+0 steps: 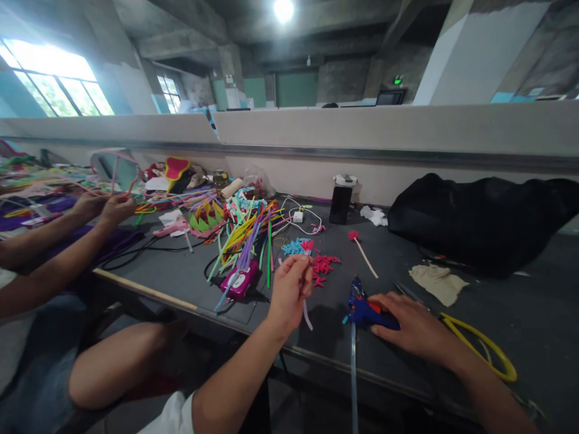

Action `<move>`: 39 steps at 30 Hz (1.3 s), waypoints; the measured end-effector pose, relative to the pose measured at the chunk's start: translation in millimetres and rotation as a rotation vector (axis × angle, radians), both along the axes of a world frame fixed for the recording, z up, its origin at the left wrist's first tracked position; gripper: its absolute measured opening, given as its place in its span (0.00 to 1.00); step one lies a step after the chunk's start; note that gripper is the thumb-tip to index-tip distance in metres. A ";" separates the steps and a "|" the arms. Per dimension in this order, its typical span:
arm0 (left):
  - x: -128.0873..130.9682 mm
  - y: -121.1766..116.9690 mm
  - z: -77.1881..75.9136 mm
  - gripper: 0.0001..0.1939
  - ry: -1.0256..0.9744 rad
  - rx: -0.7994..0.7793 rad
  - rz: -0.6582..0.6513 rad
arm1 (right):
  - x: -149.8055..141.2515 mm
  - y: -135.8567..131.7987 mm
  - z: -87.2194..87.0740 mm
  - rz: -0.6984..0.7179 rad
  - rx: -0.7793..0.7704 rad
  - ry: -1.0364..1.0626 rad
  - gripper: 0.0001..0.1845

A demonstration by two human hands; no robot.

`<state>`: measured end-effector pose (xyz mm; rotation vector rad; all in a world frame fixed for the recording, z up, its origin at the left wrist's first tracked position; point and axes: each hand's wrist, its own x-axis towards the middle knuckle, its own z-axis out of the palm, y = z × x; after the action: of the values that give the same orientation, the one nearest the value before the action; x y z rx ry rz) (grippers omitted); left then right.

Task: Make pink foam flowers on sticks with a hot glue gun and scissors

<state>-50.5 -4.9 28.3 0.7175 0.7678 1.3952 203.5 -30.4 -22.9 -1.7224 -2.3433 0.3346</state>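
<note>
My left hand point(292, 292) pinches a small pipe-cleaner flower point(307, 246) with a pink-red head; its pale stem hangs below my fingers. My right hand point(409, 319) is around the handle of a blue hot glue gun point(362, 306), which lies on its side on the dark table. A clear glue stick point(353, 367) extends from it past the table's near edge. Just beyond my left hand lie red pipe-cleaner pieces point(324, 265) and light blue pieces point(296, 246). Further right rests another flower point(353, 236) with a red head and pale stem.
Left of my hands, a bundle of coloured pipe cleaners point(256, 232) lies over a purple box point(239, 282). A phone point(341, 205), a black bag point(479, 220), a beige cloth point(438, 283) and yellow-handled scissors point(486, 349) are around. A co-worker's hands point(106, 208) work at far left.
</note>
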 end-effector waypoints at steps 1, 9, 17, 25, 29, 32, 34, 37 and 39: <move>0.8 0.3 -0.5 0.15 0.003 0.002 -0.005 | -1.8 0.7 2.5 0.017 0.033 0.004 0.21; 5.3 0.3 -4.4 0.16 -0.006 0.014 -0.040 | -81.6 33.7 14.9 0.016 0.233 0.052 0.11; 5.5 2.6 -8.9 0.15 0.022 0.037 -0.048 | -117.9 51.9 -0.7 0.029 0.245 0.031 0.07; 9.4 0.8 -11.5 0.14 0.061 0.004 -0.039 | -87.4 24.1 18.9 -0.100 0.251 0.366 0.07; 14.6 -3.2 -13.6 0.13 0.091 -0.001 -0.086 | -70.7 8.9 36.4 -0.130 0.251 0.539 0.10; 19.5 -6.7 -15.5 0.12 0.126 -0.003 -0.123 | -64.5 2.3 47.4 -0.091 0.271 0.641 0.10; 22.9 -9.1 -17.1 0.12 0.151 -0.011 -0.145 | -64.4 -0.1 52.2 -0.053 0.305 0.658 0.10; 26.8 -12.4 -19.3 0.13 0.162 -0.020 -0.171 | -68.7 -1.7 55.7 -0.028 0.354 0.657 0.10; 28.3 -13.9 -19.9 0.13 0.160 -0.025 -0.176 | -72.7 -1.8 55.4 -0.034 0.393 0.648 0.09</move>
<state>-22.2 -18.8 8.5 0.8642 0.8249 1.1773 130.9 -32.1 32.5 -1.2282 -1.7628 0.3343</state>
